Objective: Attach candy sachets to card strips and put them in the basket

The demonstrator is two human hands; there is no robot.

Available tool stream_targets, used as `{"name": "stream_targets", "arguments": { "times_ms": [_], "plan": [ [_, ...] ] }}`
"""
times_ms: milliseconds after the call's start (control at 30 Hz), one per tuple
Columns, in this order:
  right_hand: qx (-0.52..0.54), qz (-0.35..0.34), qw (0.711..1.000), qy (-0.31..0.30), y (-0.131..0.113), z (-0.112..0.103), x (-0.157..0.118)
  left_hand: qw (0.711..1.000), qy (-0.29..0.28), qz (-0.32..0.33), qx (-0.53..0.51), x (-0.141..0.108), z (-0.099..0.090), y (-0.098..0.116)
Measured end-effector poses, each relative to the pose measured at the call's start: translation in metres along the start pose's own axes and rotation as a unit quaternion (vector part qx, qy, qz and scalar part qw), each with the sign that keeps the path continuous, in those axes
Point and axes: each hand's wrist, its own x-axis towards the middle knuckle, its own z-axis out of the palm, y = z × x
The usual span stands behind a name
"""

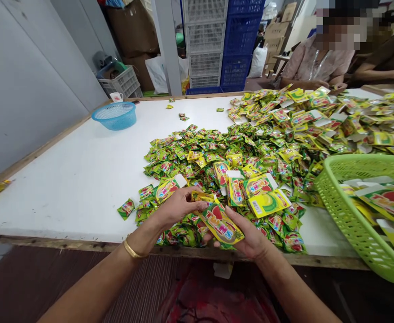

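My right hand (251, 235) holds a small yellow and green printed box (221, 224), tilted, near the table's front edge. Over the box's upper end, my left hand (178, 207) pinches a small yellow packet (202, 196) between thumb and fingers. Under and behind both hands spreads a heap of small green wrapped packets (213, 146). Several printed boxes lie on the heap just beyond my hands, among them one with a barcode (270, 203). Another box (166, 189) rests beside my left hand.
A green basket (340, 215) with flat boxes stands at the right edge. A blue basket (116, 117) sits on the white table (65, 179) at the back left. More boxes (304, 117) are piled at the back right, where two people sit. Crates (205, 42) are stacked behind.
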Motion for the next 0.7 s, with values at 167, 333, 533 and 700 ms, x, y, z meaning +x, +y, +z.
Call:
{"name": "stream_targets", "arguments": {
  "times_ms": [167,333,533,700],
  "plan": [
    [-0.381,-0.189,0.880,0.212,-0.011,0.002,-0.008,0.991,0.107,-0.005,-0.074,0.003,0.008,-0.017],
    [-0.777,-0.301,0.505,0.225,-0.004,0.005,-0.007,0.986,0.141,0.021,-0.091,0.004,0.021,-0.021],
    [-0.824,-0.322,0.403,0.234,0.001,-0.008,-0.002,0.987,0.116,0.044,0.098,0.010,0.021,-0.013],
    [-0.815,-0.330,0.403,0.254,0.001,-0.009,-0.001,0.967,0.143,0.101,0.186,0.015,0.020,-0.012]
  ]
}}
